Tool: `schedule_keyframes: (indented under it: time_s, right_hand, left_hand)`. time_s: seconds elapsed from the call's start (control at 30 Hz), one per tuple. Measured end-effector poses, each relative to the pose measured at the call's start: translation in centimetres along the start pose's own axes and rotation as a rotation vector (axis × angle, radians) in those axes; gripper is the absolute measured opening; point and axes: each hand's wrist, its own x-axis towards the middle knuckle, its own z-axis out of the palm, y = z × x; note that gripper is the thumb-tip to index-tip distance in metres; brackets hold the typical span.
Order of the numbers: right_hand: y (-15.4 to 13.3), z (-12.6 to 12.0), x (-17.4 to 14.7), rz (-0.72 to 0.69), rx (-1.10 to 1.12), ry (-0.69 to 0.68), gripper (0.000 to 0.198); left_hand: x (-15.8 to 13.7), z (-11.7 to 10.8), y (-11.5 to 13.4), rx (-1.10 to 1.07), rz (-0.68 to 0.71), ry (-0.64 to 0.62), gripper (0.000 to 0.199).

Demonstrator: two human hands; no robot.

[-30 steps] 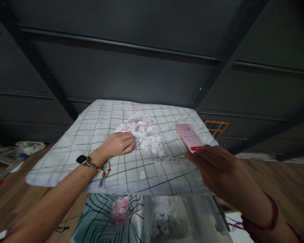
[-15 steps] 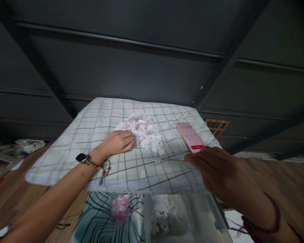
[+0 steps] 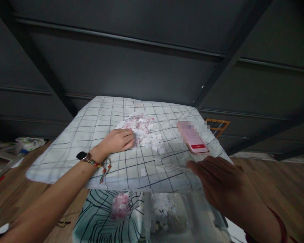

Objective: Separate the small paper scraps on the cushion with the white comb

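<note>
My left hand (image 3: 120, 140) lies on the table with its fingers curled at the left edge of a heap of small white and pink paper scraps (image 3: 144, 131). What its fingertips hold, if anything, is hidden. My right hand (image 3: 218, 175) hovers by the front right edge of the table, below a pink phone (image 3: 194, 140) with a red button on its screen. Its fingers are drawn together and point left, slightly blurred. Beside its thumb a faint see-through streak (image 3: 176, 168) crosses the cloth; I cannot tell whether the hand grips it.
A white cloth with dark grid lines (image 3: 96, 118) covers the table. In front stand a clear plastic box (image 3: 147, 219) with white paper scraps and a clear bag of pink scraps (image 3: 120, 206) on teal patterned fabric (image 3: 96, 219). A dark panelled wall (image 3: 131, 67) rises behind.
My right hand has moved slightly down, away from the phone, whose lower end now shows fully. My left hand stays at the heap.
</note>
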Motion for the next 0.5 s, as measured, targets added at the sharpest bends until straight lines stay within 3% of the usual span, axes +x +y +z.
schedule_keyframes:
  time_s: [0.3, 0.5]
  right_hand:
    - [-2.7, -0.7, 1.0, -0.006, 0.07, 0.027, 0.029]
    - [-2.8, -0.5, -0.7, 0.041, 0.008, -0.001, 0.025]
  left_hand:
    - [-0.2, 0.0, 0.0, -0.016, -0.028, -0.034, 0.033]
    - [-0.3, 0.0, 0.0, -0.013, -0.055, -0.075, 0.034]
